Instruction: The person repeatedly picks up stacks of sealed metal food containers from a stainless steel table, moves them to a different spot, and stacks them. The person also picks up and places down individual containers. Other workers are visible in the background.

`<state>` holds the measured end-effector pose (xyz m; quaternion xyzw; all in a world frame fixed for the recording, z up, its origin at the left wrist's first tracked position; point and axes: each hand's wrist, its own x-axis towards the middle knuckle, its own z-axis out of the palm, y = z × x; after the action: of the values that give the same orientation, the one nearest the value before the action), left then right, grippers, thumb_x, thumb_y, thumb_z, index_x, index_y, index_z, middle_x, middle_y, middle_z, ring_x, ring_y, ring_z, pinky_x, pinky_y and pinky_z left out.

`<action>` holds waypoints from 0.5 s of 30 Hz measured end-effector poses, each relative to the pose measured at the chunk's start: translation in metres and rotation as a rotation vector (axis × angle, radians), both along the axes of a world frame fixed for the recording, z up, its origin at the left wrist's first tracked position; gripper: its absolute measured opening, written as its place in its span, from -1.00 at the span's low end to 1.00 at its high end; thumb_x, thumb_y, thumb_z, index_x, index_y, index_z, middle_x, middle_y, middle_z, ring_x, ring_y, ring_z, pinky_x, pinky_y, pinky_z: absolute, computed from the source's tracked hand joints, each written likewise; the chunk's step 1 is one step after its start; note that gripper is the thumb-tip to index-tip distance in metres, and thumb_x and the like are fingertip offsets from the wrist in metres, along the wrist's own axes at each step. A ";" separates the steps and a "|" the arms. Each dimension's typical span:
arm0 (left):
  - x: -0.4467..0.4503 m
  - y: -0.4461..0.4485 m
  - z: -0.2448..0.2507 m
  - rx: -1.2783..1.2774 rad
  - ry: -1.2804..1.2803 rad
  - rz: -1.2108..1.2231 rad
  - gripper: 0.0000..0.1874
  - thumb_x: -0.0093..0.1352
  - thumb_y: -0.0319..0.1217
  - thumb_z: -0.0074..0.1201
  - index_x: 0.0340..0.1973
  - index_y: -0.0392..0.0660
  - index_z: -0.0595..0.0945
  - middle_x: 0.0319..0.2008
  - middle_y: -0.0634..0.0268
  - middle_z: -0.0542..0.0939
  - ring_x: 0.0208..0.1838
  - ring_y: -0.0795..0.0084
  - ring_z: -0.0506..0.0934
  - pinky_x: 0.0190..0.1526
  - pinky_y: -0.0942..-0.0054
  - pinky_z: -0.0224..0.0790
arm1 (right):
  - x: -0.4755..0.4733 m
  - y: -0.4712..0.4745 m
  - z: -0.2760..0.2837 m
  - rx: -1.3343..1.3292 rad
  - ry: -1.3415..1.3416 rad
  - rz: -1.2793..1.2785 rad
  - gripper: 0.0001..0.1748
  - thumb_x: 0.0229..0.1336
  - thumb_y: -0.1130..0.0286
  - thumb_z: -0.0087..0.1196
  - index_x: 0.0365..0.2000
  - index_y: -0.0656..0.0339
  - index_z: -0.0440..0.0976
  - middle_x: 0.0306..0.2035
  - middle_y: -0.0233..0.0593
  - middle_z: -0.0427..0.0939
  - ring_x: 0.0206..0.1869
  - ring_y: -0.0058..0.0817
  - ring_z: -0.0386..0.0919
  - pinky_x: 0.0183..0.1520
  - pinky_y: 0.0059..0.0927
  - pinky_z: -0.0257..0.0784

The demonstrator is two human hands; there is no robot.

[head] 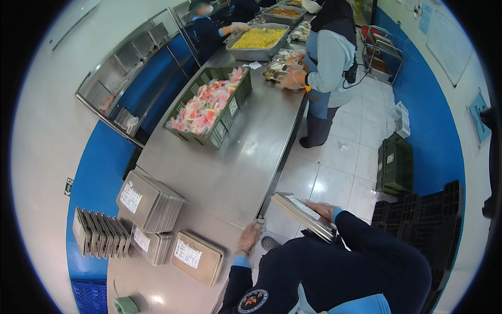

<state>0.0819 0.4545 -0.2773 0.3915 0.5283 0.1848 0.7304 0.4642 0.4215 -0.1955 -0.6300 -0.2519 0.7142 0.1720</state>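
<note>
My right hand, in a clear plastic glove, grips a small stack of flat metal tray lids against my body. The top lid carries a white printed label, and the stack tilts beside the table. My left hand, also gloved, is at the edge of the stainless steel table; whether its fingers pinch anything is unclear. To its left lie labelled metal lids on the tabletop. Farther left are a tall leaning stack of lids, a lower stack and a row of lids on edge.
A green crate of bagged watermelon pieces stands mid-table. Beyond it a person handles compartment trays beside a pan of yellow food. A tape roll lies near. Black pallets and green crates stand right.
</note>
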 end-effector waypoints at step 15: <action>0.040 -0.104 -0.124 0.212 0.776 -0.636 -0.46 0.54 -0.09 -0.30 0.29 -0.03 0.52 0.25 0.04 0.56 0.30 0.03 0.49 0.38 0.17 0.26 | 0.222 -0.123 -0.080 -0.152 -0.187 -0.473 -0.24 0.38 -0.35 -0.14 0.11 0.11 0.57 -0.12 -0.25 0.69 -0.22 -0.45 0.61 -0.10 -0.32 0.50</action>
<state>0.1218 0.3501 -0.4015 0.6446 0.5936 -0.1530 0.4569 0.6858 0.2986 -0.2756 -0.7456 -0.0581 0.6098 0.2624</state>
